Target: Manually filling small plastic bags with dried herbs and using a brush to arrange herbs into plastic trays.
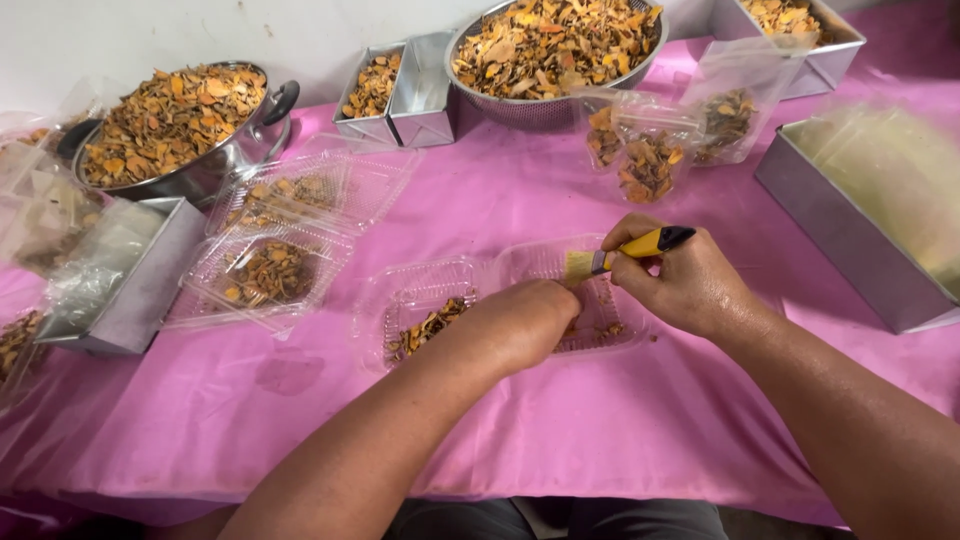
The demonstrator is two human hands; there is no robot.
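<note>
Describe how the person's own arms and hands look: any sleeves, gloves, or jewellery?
Both arms are bare as far as the picture shows them, with no sleeves in view. The left hand and the right hand wear no gloves. No watch, bracelet or ring can be seen on the wrists or the visible fingers.

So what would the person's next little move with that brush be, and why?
Probably a short sweep of the brush in the right hand across the open clear tray, since its bristles sit over scattered dried orange pieces while the left hand steadies the tray.
</note>
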